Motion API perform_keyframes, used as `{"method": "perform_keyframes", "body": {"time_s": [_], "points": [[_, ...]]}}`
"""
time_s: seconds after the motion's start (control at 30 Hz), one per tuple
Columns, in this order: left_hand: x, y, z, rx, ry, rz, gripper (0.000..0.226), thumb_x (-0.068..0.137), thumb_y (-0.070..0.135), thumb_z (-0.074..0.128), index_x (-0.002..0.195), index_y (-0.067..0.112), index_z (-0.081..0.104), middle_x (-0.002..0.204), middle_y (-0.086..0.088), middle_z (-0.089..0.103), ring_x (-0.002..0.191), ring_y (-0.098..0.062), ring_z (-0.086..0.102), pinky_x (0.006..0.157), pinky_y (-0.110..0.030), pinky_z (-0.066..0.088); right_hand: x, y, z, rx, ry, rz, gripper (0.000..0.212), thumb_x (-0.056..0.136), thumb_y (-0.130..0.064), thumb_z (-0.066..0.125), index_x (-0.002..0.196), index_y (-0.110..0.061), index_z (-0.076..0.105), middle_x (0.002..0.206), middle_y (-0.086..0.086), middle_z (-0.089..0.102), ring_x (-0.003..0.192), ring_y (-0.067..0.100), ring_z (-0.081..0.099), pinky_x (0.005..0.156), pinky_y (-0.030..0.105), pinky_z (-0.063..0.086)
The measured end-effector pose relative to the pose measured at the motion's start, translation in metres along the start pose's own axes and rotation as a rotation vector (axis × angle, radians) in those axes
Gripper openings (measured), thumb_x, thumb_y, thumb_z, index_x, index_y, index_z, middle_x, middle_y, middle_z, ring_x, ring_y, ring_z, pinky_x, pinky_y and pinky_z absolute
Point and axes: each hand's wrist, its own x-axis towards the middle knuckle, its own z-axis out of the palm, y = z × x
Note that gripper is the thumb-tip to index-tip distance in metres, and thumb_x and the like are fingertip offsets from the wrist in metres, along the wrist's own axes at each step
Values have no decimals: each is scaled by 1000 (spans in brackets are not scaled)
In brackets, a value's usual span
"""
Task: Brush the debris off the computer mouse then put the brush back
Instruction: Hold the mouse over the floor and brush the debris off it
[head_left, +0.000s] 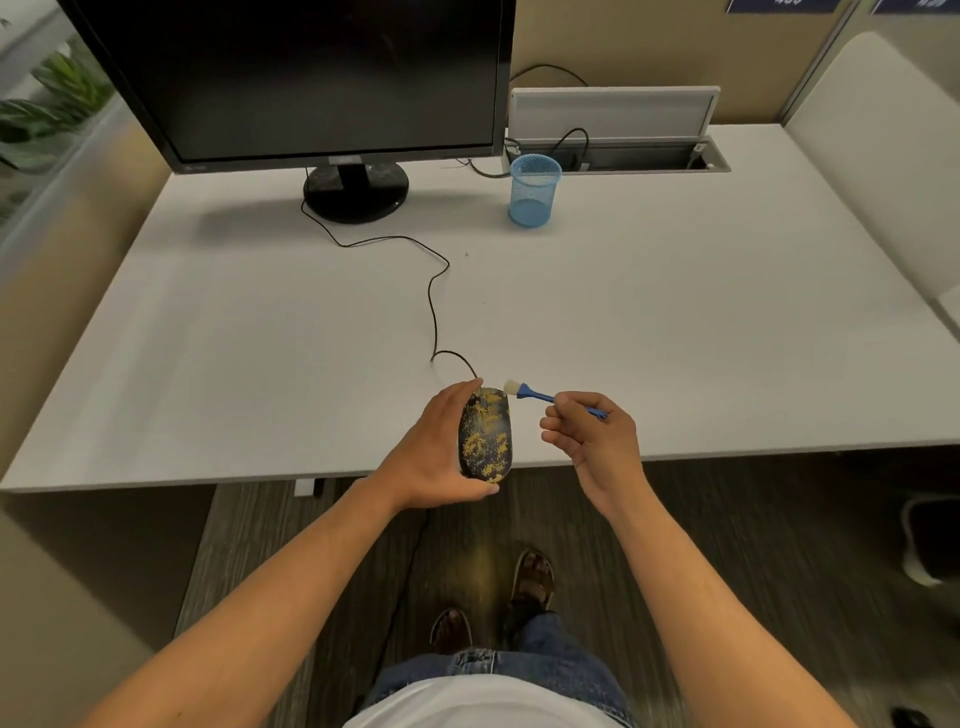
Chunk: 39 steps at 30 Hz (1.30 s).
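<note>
Yellow debris (480, 444) covers the mouse (484, 435), gripped by the left hand (441, 457). The brush (530, 391), pinched by right-hand fingers (558, 418), is pointed left, bristles just beside the mouse's front.

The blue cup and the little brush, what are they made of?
Cup: looks like wire mesh painted blue, since you can see through its fine grid. Brush: a smooth blue handle, probably plastic, with pale soft-looking bristles; whether hair or nylon, I can't tell.

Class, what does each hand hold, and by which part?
The left hand grips the mouse by its left side and rear end. The right hand pinches the brush by its blue handle.
</note>
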Motion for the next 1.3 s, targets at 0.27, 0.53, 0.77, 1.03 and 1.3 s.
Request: {"method": "perform_keyframes", "body": {"time_s": [0.27, 0.53, 0.77, 1.03, 1.3], "points": [[-39, 5, 10, -9, 7, 48, 120, 61, 51, 88, 152, 31, 12, 152, 9, 24, 140, -11, 30, 111, -28, 35, -34, 19, -9, 21, 16, 8, 8, 94, -8, 69, 101, -5, 70, 79, 10, 74, 71, 19, 73, 64, 26, 61], [-60, 21, 24, 2, 27, 37, 120, 61, 50, 88, 151, 34, 11, 149, 15, 22, 134, -2, 25, 111, -26, 31, -43, 18, -19, -14, -20, 21, 9, 97, -14, 66, 102, -7, 68, 79, 10, 73, 66, 18, 71, 60, 26, 60], [-79, 43, 45, 0, 36, 14, 120, 62, 51, 87, 152, 33, 10, 152, 9, 22, 138, -8, 28, 109, -24, 30, -49, 8, -33, -42, -91, 8, 9, 105, -16, 54, 106, -8, 57, 78, 12, 74, 63, 20, 71, 55, 25, 59], [-93, 63, 72, -9, 56, -25, 123, 60, 53, 86, 153, 36, 7, 153, 16, 20, 142, -5, 22, 115, -28, 27, -60, 3, -52, -183, -171, -21, 7, 104, -14, 54, 99, -10, 57, 77, 12, 73, 61, 20, 69, 51, 23, 53], [-101, 72, 86, -4, 74, -37, 125, 60, 51, 87, 155, 28, 9, 155, 9, 20, 144, -10, 23, 117, -30, 26, -64, 6, -69, -272, -226, 18, 7, 104, -15, 54, 105, -8, 57, 77, 11, 73, 62, 19, 69, 52, 22, 53]]}}
